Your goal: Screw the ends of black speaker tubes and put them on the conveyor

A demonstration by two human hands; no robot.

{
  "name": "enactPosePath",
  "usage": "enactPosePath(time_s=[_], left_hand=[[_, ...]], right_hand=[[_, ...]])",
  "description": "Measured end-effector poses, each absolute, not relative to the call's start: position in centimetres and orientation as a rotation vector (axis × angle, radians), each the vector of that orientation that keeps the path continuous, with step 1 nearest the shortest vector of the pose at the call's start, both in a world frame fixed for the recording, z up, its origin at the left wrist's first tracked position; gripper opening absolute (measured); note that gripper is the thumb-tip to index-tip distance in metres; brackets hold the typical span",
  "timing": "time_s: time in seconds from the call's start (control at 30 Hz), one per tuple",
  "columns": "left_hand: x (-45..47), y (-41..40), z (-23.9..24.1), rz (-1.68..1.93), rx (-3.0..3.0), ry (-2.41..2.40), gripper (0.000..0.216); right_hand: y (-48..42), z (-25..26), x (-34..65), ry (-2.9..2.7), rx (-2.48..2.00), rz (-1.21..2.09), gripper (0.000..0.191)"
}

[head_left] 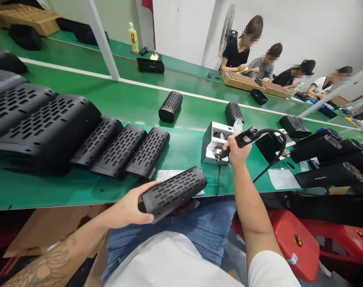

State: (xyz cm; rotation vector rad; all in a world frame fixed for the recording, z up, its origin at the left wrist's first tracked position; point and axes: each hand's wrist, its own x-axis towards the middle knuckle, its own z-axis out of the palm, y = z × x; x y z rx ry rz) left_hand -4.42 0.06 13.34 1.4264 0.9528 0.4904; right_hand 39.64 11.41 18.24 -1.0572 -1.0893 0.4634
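Observation:
My left hand [136,205] is closed around the near end of a black slotted speaker housing [177,190], which lies tilted over the table's front edge. Under its far side is a piece of bubble wrap [166,174]. In my right hand [238,149] is a black electric screwdriver [247,137], its cable looping off to the right. The screwdriver's tip is at the front of a small screw feeder box [209,139]; whether a screw sits on the tip is too small to tell. To the left lie several similar slotted housings [148,152] side by side.
A green conveyor belt [133,99] runs behind the table, carrying spaced housings [171,106]. Black cylindrical speaker bodies [330,175] lie at the right. A white post [102,40] rises at the back left. Red stools [295,243] stand below right. Several co-workers sit across the line.

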Motion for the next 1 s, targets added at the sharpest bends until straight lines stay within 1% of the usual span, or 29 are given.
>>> enactPosePath(time_s=[0.07,0.2,0.37,0.47,0.67,0.87,1.0], left_hand=[[-4.6,0.0,12.9,0.449,1.567,0.985,0.114],[-5.5,-0.4,11.8,0.463,1.749,1.034,0.106],[-5.9,-1.9,8.9,0.688,1.700,1.028,0.095],[-5.5,-2.8,7.2,0.865,1.662,0.982,0.088],[-4.7,-3.1,5.6,0.977,1.597,0.959,0.090],[-4.6,-3.2,5.4,0.990,1.603,0.935,0.091],[-4.4,-3.4,5.4,1.022,1.621,0.950,0.092]], right_hand=[[11.0,18.0,39.8,-1.107,-1.061,0.443,0.059],[9.3,18.7,39.3,-1.095,-1.037,0.447,0.055],[3.3,21.3,36.1,-1.126,-0.765,0.617,0.035],[0.1,22.5,33.6,-1.247,-0.630,0.715,0.030],[-0.5,21.9,30.6,-1.331,-0.637,0.782,0.034],[-0.1,20.7,30.5,-1.332,-0.650,0.859,0.028],[-0.3,20.7,30.3,-1.383,-0.669,0.907,0.033]])
